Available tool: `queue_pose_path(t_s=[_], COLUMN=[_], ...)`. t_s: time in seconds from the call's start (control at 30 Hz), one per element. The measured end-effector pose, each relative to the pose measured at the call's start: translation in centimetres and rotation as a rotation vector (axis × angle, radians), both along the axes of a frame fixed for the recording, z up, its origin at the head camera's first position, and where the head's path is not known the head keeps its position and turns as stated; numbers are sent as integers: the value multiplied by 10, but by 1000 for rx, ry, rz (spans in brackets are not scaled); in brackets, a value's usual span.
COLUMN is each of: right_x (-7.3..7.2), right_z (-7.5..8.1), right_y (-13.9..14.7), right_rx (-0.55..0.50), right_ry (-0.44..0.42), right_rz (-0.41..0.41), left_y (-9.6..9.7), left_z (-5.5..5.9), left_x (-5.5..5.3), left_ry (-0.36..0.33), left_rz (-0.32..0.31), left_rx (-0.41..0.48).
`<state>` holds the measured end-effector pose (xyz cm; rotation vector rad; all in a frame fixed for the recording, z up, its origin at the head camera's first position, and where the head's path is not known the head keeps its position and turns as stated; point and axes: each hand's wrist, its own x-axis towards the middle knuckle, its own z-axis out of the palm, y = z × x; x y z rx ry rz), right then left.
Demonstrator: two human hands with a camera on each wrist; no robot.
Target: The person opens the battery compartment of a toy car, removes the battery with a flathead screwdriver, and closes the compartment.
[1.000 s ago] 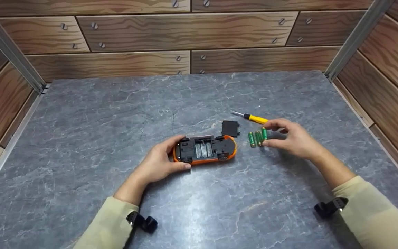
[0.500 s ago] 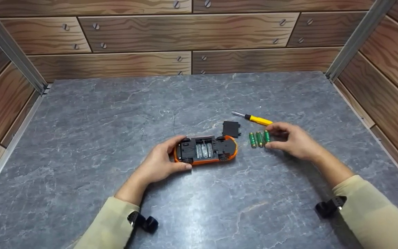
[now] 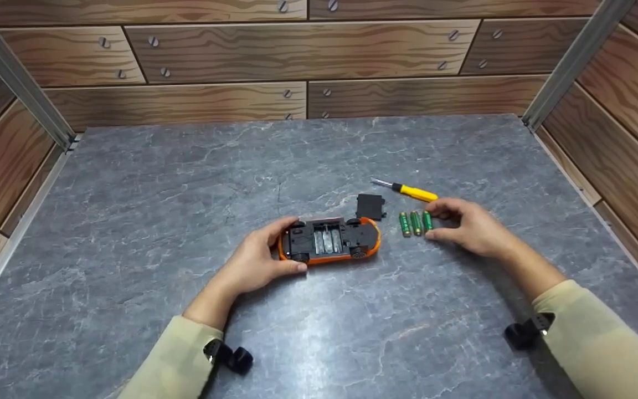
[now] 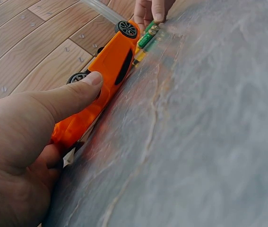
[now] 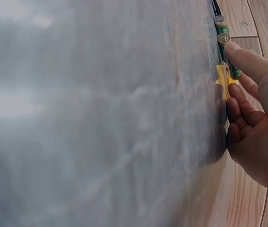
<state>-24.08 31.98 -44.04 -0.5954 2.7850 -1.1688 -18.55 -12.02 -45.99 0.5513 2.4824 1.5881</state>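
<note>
An orange toy car lies upside down, its black underside facing up and its battery compartment uncovered, with no batteries in it. My left hand grips one end of the car, thumb along its side. To the right, two green batteries lie side by side. A third battery is in line with them, and my right hand pinches it by its ends between thumb and fingers. In the right wrist view the thumb is at that battery's end and the other fingers are curled.
A black battery cover lies just beyond the car's right end. Behind the batteries is a screwdriver with a yellow handle, close to the right hand's fingertips. Wood-patterned walls border the grey marbled table.
My right hand has moved slightly right and down with the third battery, which now lies apart from the other two in a row. The left hand and car have stayed put.
</note>
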Motion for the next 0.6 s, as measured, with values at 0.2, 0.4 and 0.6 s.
queue_pose_path(t_s=[0.2, 0.4, 0.6], right_x=[-1, 0, -1], right_z=[-1, -1, -2], right_y=[1, 2, 1], right_rx=[25, 23, 18], right_ry=[-4, 1, -9], right_rz=[-3, 2, -3], left_y=[0, 0, 0], left_z=[0, -1, -1], left_x=[0, 0, -1], left_ry=[7, 7, 6], left_rz=[-2, -6, -5], left_rx=[2, 7, 6])
